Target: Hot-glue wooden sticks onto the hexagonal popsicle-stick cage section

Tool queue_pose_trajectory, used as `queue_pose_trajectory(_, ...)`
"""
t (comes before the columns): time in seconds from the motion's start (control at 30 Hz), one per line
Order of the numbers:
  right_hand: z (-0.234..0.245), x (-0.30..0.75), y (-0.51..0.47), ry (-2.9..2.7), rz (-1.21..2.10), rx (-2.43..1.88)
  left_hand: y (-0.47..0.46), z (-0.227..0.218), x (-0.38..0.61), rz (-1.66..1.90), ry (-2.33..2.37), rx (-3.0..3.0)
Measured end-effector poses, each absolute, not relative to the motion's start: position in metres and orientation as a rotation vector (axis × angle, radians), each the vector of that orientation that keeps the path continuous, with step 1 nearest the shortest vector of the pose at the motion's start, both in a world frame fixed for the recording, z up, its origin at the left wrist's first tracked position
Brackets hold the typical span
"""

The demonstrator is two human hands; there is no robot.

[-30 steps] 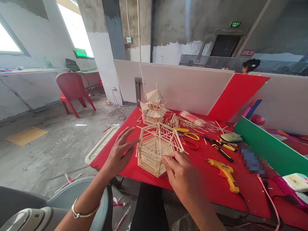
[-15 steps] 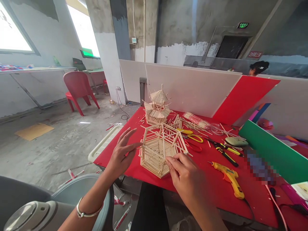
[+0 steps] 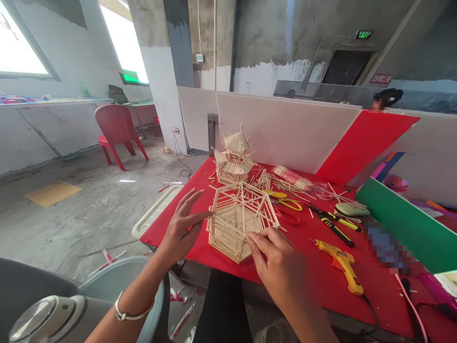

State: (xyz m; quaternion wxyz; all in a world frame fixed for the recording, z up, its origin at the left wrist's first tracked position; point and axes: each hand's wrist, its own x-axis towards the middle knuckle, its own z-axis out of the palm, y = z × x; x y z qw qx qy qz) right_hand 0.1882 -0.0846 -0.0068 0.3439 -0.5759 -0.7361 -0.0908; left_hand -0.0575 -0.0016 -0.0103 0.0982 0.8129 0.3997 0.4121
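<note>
A six-sided lattice frame of thin wooden sticks (image 3: 228,243) stands at the near edge of the red table, with spokes crossing its open top. My left hand (image 3: 183,226) is at its left side, fingers spread, the index fingertip touching the rim's left corner. At the near right corner of the rim, my right hand (image 3: 273,247) has thumb and forefinger pinched on the end of a wooden stick (image 3: 228,225) running along the front side. Behind the frame stands a small pagoda of the same sticks (image 3: 235,159), with tiered roofs.
Right of the frame lie a yellow glue gun (image 3: 339,262), black-and-yellow pliers (image 3: 335,228), yellow-handled cutters (image 3: 289,205) and loose sticks. A bundle of sticks (image 3: 293,176) is farther back. A green board (image 3: 403,219) edges the right side; a grey bin (image 3: 121,281) stands below left.
Both hands keep almost the same place on the frame. The view has shifted very slightly.
</note>
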Motion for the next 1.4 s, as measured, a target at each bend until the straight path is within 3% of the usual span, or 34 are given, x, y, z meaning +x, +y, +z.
queue_pose_trajectory(0.47, -0.008, 0.190, -0.084, -1.930, -0.252, -1.515, 0.002, -0.014, -0.059, 1.226, 1.198, 2.348)
queue_pose_trajectory(0.73, -0.010, 0.192, -0.085, -1.942, -0.253, -1.477, -0.035, -0.024, -0.038, 1.711, 1.348, 2.397)
queue_pose_trajectory(1.1, -0.015, 0.194, -0.084, -1.958, -0.257, -1.427, -0.048, -0.056, 0.001, 1.606, 1.089, 2.575)
queue_pose_trajectory(1.4, -0.018, 0.195, -0.084, -1.964, -0.323, -1.441, -0.051, -0.058, 0.006, 1.595, 1.060, 2.533)
